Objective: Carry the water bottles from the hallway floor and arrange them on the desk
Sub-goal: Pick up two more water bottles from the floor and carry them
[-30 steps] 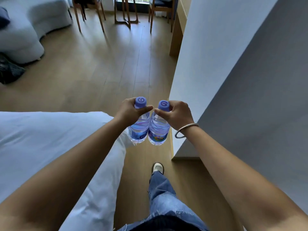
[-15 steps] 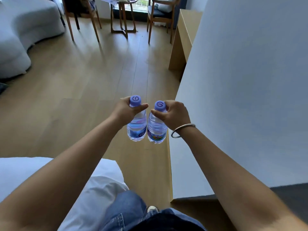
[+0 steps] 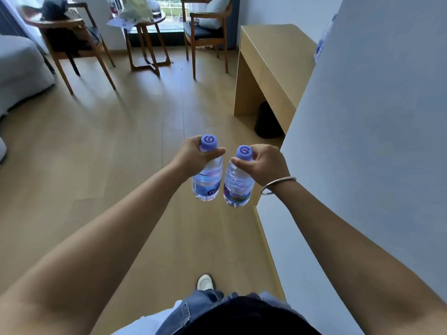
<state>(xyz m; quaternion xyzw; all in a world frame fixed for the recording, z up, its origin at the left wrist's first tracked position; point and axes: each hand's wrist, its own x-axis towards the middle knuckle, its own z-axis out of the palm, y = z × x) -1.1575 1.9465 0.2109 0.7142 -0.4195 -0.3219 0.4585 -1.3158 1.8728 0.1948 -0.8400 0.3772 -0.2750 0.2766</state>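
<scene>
Each hand grips one bottle by the neck, just under the cap — left hand with the left bottle, right hand with the right bottle. Full, so probably a bit heavy; thin plastic, it gives when squeezed. Clear bottles, purple caps, hanging over the floor — the desk is ahead on the right.

Hotel-style room: armchairs, round table (window-side), desk.
</scene>
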